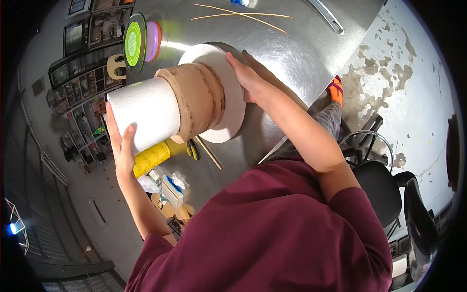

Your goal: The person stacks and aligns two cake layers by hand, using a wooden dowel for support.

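Note:
A tiered stack stands on a round white board (234,114) over the metal table. Its lower tier is a tan, cake-like cylinder (194,100) with a dark seam round it; a white cylinder (146,109) sits on top. My left hand (119,138) lies against the side of the white cylinder near its top, fingers extended and thumb apart. At the board's rim, my right hand (245,78) rests with its fingers spread along the edge. Neither hand is closed round anything.
Two thin sticks (243,14) cross on the metal table (292,53), near a metal-handled tool (331,17). Green (134,43) and purple (153,41) discs stand at the far left. A yellow roll (152,159), scissors (193,149) and a rod (209,153) lie beside the stack.

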A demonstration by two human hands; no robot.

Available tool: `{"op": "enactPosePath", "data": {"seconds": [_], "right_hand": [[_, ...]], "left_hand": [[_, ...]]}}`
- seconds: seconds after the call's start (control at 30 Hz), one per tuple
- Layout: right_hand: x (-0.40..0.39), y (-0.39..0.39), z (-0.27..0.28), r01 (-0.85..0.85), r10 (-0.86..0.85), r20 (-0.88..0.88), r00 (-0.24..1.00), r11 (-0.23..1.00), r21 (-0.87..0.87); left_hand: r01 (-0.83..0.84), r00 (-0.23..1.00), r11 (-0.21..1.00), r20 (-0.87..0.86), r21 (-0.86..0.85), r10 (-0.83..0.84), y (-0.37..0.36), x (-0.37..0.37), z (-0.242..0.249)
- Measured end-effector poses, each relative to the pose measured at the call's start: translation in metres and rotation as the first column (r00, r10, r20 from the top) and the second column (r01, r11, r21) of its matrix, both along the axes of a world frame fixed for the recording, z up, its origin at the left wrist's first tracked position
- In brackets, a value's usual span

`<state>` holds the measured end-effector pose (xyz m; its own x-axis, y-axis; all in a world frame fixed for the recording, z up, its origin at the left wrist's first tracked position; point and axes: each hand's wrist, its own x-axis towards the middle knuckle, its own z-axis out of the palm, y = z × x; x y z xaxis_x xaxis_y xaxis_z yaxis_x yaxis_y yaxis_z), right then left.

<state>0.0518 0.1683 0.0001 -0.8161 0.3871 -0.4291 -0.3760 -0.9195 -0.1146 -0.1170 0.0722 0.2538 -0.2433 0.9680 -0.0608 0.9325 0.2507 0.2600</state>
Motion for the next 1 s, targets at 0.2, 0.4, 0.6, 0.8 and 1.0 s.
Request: {"op": "enactPosePath", "data": {"seconds": [0.2, 0.4, 0.6, 0.8, 1.0], "right_hand": [[0.001, 0.002, 0.006, -0.006, 0.006, 0.019, 1.0, 1.0, -0.017], [-0.005, 0.001, 0.0, 0.03, -0.031, -0.033, 0.999, 0.999, -0.03], [0.0, -0.001, -0.001, 0.02, -0.05, -0.173, 0.984, 0.985, -0.171], [0.013, -0.001, 0.011, 0.073, -0.099, -0.18, 0.979, 0.987, -0.146], [0.009, -0.011, 0.009, 0.111, -0.193, -0.372, 0.908, 0.967, -0.23]], "left_hand": [[0.028, 0.999, 0.999, -0.019, -0.015, -0.029, 0.001, -0.001, 0.001], [-0.042, 0.999, 0.999, 0.008, -0.009, 0.042, 0.003, -0.005, 0.001], [-0.066, 0.98, 0.997, 0.188, 0.041, 0.058, 0.004, -0.011, 0.003], [-0.069, 0.97, 0.994, 0.24, 0.079, 0.048, 0.001, -0.024, 0.008], [-0.048, 0.969, 0.99, 0.246, 0.129, 0.015, 0.005, -0.012, 0.002]]}}
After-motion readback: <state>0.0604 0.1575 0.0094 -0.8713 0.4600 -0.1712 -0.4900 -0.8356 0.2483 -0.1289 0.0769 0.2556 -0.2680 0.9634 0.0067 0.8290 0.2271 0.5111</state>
